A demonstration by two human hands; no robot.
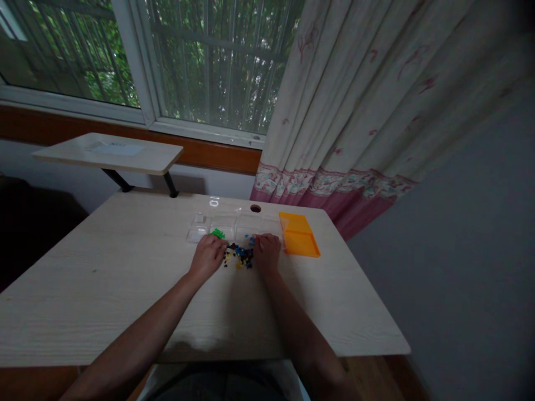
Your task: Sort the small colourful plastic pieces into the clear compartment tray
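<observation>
A small heap of mixed beads (239,257), black, blue and yellow, lies on the pale wooden table (125,289). My left hand (208,255) rests at the heap's left edge with fingers curled down. Just beyond its fingertips, green beads (218,233) sit in a clear compartment tray (228,227). At the heap's right side my right hand (266,252) has its fingers bent onto the table, beside a few blue beads (249,240) in the tray. What either hand pinches, if anything, is too small to see.
An orange lid (298,234) lies right of the tray. A round cable hole (255,208) is behind it. A small raised shelf (109,152) stands at the table's back left, under a window. A curtain (355,111) hangs at the right.
</observation>
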